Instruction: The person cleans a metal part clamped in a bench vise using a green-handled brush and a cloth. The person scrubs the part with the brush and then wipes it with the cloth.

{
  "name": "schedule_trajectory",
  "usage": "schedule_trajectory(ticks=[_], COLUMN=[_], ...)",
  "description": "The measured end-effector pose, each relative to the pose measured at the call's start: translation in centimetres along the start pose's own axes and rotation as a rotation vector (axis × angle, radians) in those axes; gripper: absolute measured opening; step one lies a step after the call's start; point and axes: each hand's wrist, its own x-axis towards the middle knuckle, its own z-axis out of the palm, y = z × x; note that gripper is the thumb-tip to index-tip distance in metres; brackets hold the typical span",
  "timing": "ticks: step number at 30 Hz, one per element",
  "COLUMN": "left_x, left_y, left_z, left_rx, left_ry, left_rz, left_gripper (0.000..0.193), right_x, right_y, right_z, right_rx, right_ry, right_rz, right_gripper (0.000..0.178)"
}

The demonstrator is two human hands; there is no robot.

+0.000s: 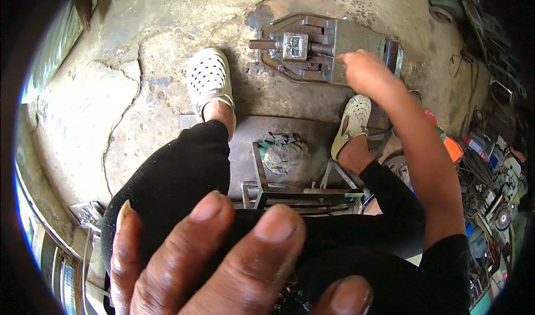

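At the vise on the floor, I'm seemingly checking it with my right hand, grip impossible to tell, left hand hanging fingers apart, the next move likely calling for steadiness

Cracked concrete floor (stained in patches), metal vise, flat dark sheet nearby

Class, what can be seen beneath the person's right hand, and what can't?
Beneath the right hand is a metal vise; its flat plate shows beside the hand. Whatever lies directly behind the hand is covered; contact is unclear.
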Motion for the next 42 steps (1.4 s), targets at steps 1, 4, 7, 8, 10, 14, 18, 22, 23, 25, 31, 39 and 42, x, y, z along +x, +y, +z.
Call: schedule_trajectory(ticks=[1, 4, 7, 8, 10, 14, 18, 22, 23, 25, 31, 39, 42], left_x=[-0.1, -0.2, -0.3, -0.2, 0.0, 0.9, 1.9, 1.9, 1.7, 1.8, 1.6, -0.8, -0.8], left_y=[0.0, 0.1, -0.3, -0.6, -1.6, -3.1, 1.1, 0.1, -1.1, -1.9, 1.0, -5.2, -4.3], left_z=[-0.1, -0.5, -0.6, -0.6, -0.7, -1.5, -2.9, -2.7, -2.7, -2.9, -1.3, -0.9, -2.2], left_rx=[0.003, 0.013, 0.02, 0.015, 0.029, 0.043, 0.057, 0.085, 0.089, 0.106, 0.05, 0.113, 0.087], left_ry=[0.001, -0.002, -0.003, 0.0, 0.022, -0.025, -0.163, -0.164, -0.162, -0.178, -0.057, -0.016, -0.101], left_rz=[0.002, 0.015, 0.035, 0.047, 0.091, 0.196, -0.285, -0.152, -0.029, 0.073, -0.218, 0.344, 0.282], left_gripper=[0.058, 0.058, 0.058, 0.058, 0.058, 0.058, 0.063, 0.063, 0.062, 0.063, 0.068, 0.068, 0.068], right_x=[-0.3, -0.1, 0.5, 0.6, 0.6, 0.1, 0.0, -0.2, -0.3, -0.6, -1.3, -0.3, -0.1], right_y=[-0.4, -1.9, -2.2, -2.1, -1.3, -1.1, -2.2, -1.6, -1.3, -0.9, -2.7, -1.6, 0.0], right_z=[0.6, 2.0, 2.5, 2.5, 2.2, 2.2, 2.7, 2.2, 2.1, 2.0, 4.8, 6.7, 7.7], right_rx=[0.004, 0.028, 0.027, 0.023, -0.013, 0.014, 0.119, 0.114, 0.134, 0.179, 0.403, 0.568, 0.632], right_ry=[0.005, 0.035, 0.037, 0.011, 0.001, 0.056, 0.03, 0.026, 0.049, 0.071, 0.162, 0.219, 0.249], right_rz=[0.028, 0.058, 0.046, 0.021, -0.014, 0.021, 0.054, 0.052, 0.057, 0.089, 0.188, 0.062, -0.118], right_gripper=[0.052, 0.043, 0.039, 0.039, 0.039, 0.04, 0.043, 0.044, 0.044, 0.044, 0.047, 0.056, 0.063])
